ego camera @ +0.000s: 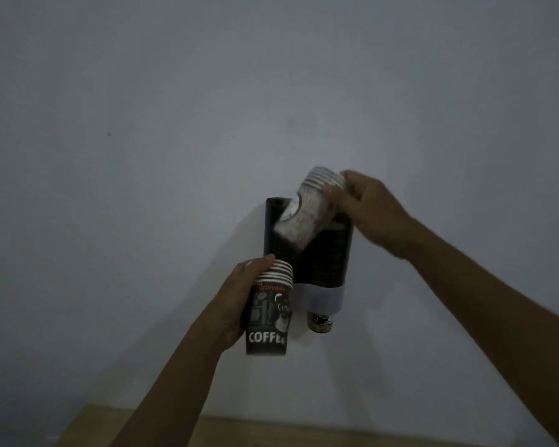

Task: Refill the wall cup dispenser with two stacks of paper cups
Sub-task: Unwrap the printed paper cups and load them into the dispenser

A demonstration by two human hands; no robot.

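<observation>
Both forearms reach up and forward toward a black cup dispenser (320, 253) fixed to a pale wall (175, 124). The right hand (368, 204) is raised highest, at the dispenser's top right, its fingers wrapped around the rim end of a tilted stack of paper cups (307, 211); this upper stack leans down to the left, its lower end at the dispenser's open top, though motion blur hides how far it has entered. The left hand (236, 301) sits lower, just left of the dispenser, thumb up at the rims and fingers curled round the back of a second stack of paper cups (268, 314), which stands roughly upright with "COFFEE" printed on its dark side. A pale band (320, 296) crosses the lower part of the dispenser, and below it the bottom of a dark printed cup (320, 322) pokes out of the outlet. Along the bottom edge of the view lies a wooden desk (207, 430), well below the hands.
</observation>
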